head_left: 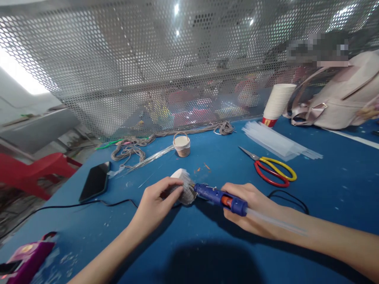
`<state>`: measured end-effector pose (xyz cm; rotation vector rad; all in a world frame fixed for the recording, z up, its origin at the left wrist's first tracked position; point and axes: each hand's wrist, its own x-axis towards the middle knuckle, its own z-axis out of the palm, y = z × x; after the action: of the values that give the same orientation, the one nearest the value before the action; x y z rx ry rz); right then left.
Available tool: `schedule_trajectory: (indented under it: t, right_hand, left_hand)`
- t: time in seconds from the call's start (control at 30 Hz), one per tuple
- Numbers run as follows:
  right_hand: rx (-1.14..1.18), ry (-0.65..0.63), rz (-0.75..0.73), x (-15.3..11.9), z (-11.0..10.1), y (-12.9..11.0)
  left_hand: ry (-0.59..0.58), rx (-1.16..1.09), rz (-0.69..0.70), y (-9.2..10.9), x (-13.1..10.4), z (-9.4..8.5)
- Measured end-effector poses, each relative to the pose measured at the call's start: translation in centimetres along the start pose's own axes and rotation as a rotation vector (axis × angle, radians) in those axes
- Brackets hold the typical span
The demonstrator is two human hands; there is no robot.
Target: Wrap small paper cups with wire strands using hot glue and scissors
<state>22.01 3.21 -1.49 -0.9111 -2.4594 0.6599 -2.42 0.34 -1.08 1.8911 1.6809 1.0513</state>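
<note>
Between the fingers of my left hand [161, 197] is a small paper cup [187, 191] lying tilted on its side, its lower part wrapped in greyish cord. My right hand [251, 209] grips a blue glue gun [219, 196], with a clear glue stick [278, 223] jutting from its back end over my wrist. The gun's nozzle points left and is at the wrapped side of the cup; whether it touches cannot be made out. Beyond my hands stands a small cord-wrapped basket [182, 146] with a white upper part and an arched handle.
Red-and-yellow scissors [274, 169], clear glue sticks [275, 140] and stacked paper cups [278, 102] are on the right, near a pale backpack [340, 98]. Grey cord [130, 148] and wires [152, 157] lie behind. A phone [96, 181] and black cable [89, 203] are left. A perforated metal screen [142, 71] borders the back.
</note>
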Motion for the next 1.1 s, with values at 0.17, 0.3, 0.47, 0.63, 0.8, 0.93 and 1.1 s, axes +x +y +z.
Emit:
schedule_trajectory:
  t: [0.17, 0.3, 0.47, 0.63, 0.8, 0.93, 1.1]
  right_hand:
    - [-0.009, 0.012, -0.004, 0.0, -0.2, 0.1]
    - [0.024, 0.031, -0.052, 0.1, -0.2, 0.3]
    - [0.007, 0.011, -0.04, 0.0, -0.2, 0.1]
    - [-0.043, 0.035, -0.025, 0.1, -0.2, 0.0]
    - [-0.019, 0.049, -0.044, 0.3, 0.0, 0.1]
    - [-0.029, 0.035, -0.026, 0.3, -0.3, -0.1]
    - [0.004, 0.056, -0.037, 0.1, -0.4, 0.0]
  left_hand:
    - [0.017, -0.006, 0.007, 0.0, 0.0, 0.2]
    - [0.039, 0.023, -0.003, 0.1, 0.0, 0.5]
    - [0.051, 0.033, -0.007, 0.2, 0.0, 0.8]
    - [0.076, 0.048, -0.044, 0.3, 0.0, 1.0]
    - [0.11, 0.041, -0.08, 0.4, 0.1, 1.5]
    - [0.119, 0.058, -0.104, 0.4, 0.1, 1.7]
    - [0.075, 0.058, -0.12, 0.3, -0.1, 1.5]
